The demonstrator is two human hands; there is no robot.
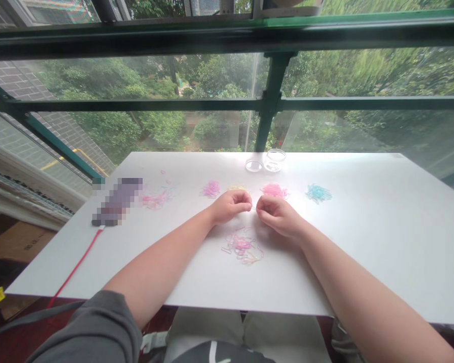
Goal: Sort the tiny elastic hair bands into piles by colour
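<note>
My left hand (232,205) and my right hand (278,214) are close together above the middle of the white table, fingertips pinched. A thin, pale strand, too small to make out clearly, spans the short gap between them. Just below lies a loose pile of pink and clear small bands (244,246). Behind my hands sit a pink pile (274,190) and a yellowish pile (237,188), both partly covered. A purple-pink pile (212,189) lies to the left, and a teal pile (318,192) to the right.
Scattered pink bands (157,198) lie farther left, near a blurred dark device (117,201) with a red cable (77,267). A clear round container (275,160) and a round lid (253,166) stand at the table's back edge (192,153), before a green-framed window.
</note>
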